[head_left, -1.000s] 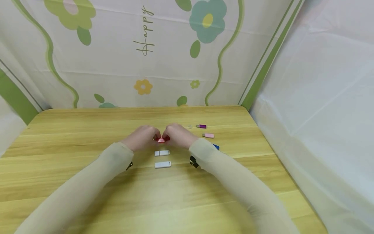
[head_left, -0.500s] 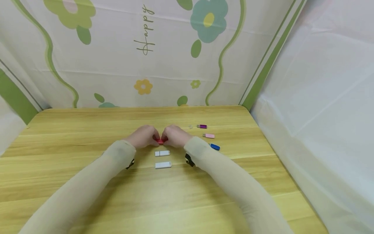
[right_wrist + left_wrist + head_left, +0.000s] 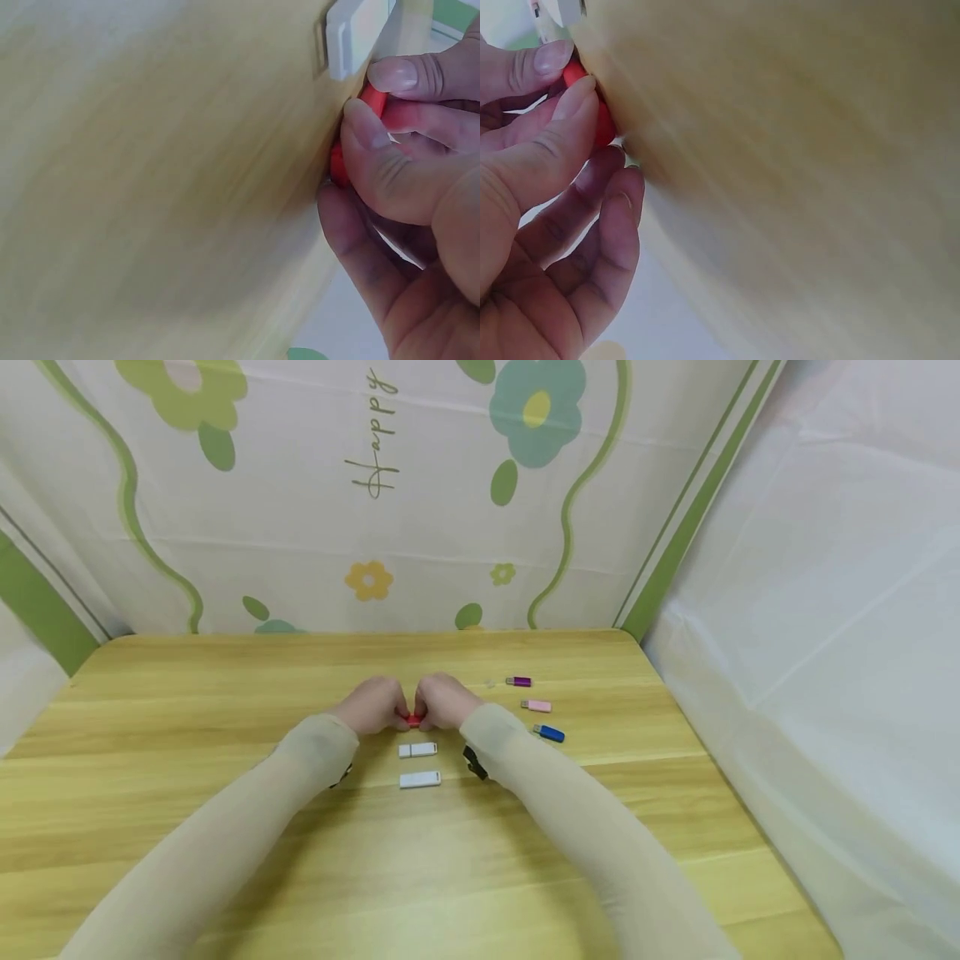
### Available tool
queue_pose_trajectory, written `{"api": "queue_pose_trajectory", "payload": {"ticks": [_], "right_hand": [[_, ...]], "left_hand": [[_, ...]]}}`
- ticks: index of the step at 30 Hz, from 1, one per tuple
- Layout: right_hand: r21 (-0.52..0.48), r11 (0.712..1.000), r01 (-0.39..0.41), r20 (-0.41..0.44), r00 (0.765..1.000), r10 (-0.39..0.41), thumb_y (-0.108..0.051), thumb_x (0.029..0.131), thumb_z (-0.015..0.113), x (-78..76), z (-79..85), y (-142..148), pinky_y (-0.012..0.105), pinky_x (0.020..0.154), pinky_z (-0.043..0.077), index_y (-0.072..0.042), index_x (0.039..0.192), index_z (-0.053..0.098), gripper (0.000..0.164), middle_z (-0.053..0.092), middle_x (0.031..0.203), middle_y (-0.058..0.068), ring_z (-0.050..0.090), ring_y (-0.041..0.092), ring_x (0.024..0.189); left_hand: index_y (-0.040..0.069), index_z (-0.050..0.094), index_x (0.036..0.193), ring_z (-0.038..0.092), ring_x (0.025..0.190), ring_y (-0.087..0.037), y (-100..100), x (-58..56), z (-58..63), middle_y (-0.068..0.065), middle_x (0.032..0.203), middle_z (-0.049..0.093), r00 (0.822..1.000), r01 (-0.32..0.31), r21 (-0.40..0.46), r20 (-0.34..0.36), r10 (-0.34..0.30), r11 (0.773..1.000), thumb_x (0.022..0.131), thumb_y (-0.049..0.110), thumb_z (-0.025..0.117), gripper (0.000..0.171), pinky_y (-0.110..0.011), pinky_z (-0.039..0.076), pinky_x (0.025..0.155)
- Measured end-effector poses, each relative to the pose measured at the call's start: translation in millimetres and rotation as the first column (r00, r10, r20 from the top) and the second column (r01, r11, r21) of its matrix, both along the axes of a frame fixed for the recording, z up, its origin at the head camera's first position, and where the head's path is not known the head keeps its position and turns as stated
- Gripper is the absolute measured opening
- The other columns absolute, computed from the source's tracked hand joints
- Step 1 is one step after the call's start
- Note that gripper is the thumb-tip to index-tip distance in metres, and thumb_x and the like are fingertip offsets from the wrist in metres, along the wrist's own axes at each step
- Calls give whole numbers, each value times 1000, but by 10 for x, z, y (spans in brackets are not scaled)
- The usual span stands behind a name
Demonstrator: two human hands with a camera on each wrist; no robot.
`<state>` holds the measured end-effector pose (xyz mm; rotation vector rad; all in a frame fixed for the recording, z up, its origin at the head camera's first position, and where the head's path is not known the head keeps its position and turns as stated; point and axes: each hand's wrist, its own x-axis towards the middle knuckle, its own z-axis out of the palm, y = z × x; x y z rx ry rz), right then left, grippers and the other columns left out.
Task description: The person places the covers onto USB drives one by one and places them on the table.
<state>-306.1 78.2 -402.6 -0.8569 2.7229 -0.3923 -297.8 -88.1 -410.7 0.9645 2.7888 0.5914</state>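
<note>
A small red USB stick (image 3: pixel 414 721) is held between both hands, low over the wooden table; fingers cover most of it. My left hand (image 3: pixel 371 704) pinches its left end between thumb and fingertips, and my right hand (image 3: pixel 446 702) pinches the right end. In the left wrist view, red body (image 3: pixel 604 126) shows beside the left thumb. The right wrist view has red parts of the stick (image 3: pixel 339 166) on either side of the right thumb (image 3: pixel 367 127). Just in front of the hands lie a white capped USB stick (image 3: pixel 417 750) and a second white one (image 3: pixel 420 779).
Right of the hands, a purple USB stick (image 3: pixel 518 682), a pink one (image 3: pixel 536 706) and a blue one (image 3: pixel 549 733) lie with metal plugs to the left. A small clear piece (image 3: pixel 490 683) lies near the purple one. A flowered cloth (image 3: pixel 435 510) hangs behind the table (image 3: pixel 420 877).
The hands have drawn slightly closer together around the red USB stick, so less of it shows. The right forearm shifted left, uncovering the blue USB stick.
</note>
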Motion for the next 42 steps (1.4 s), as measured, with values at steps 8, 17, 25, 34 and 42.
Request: {"api": "queue_pose_trajectory", "payload": {"ticks": [8, 17, 25, 34, 42], "right_hand": [[1, 999, 52, 20, 998, -52, -9, 75, 87, 8, 48, -39, 19, 71, 51, -9, 84, 77, 13, 70, 79, -3, 63, 10, 77], [0, 997, 72, 31, 997, -72, -9, 74, 88, 28, 108, -46, 20, 69, 52, -9, 83, 78, 13, 71, 77, -2, 63, 11, 75], [-16, 997, 71, 41, 997, -70, -8, 75, 87, 45, 121, -73, 20, 70, 52, -9, 82, 77, 12, 71, 76, -2, 64, 11, 75], [-20, 1000, -7, 29, 1000, 8, -9, 81, 83, 58, 47, -2, 18, 72, 51, -8, 93, 78, 13, 73, 84, -1, 64, 9, 77], [20, 999, -43, 64, 997, 42, -16, 87, 77, 108, 262, 198, 24, 83, 51, -4, 117, 71, 33, 70, 106, 6, 63, 15, 93]], "left_hand": [[7, 76, 67, 57, 65, -14, 62, 12, 79, 3, 67, 68, 999, -14, -47, -34, 13, 999, 73, 8, 88, 14, -34, 54, 70], [8, 74, 63, 55, 63, -12, 55, 4, 89, 5, 63, 66, 999, -10, -22, -31, 9, 1000, 71, 7, 89, 16, -33, 53, 68], [6, 72, 63, 52, 61, -15, 54, 57, 149, 3, 63, 64, 999, -22, -40, -39, 20, 999, 70, 7, 89, 19, -34, 51, 66], [7, 78, 74, 59, 68, -14, 12, 48, 65, 2, 73, 70, 1000, -18, -10, 12, 18, 1000, 74, 6, 86, 8, -35, 53, 72], [6, 78, 87, 64, 82, -19, -85, -35, 61, -3, 89, 72, 992, -54, -72, 111, 62, 996, 77, 17, 86, 17, -39, 53, 80]]}}
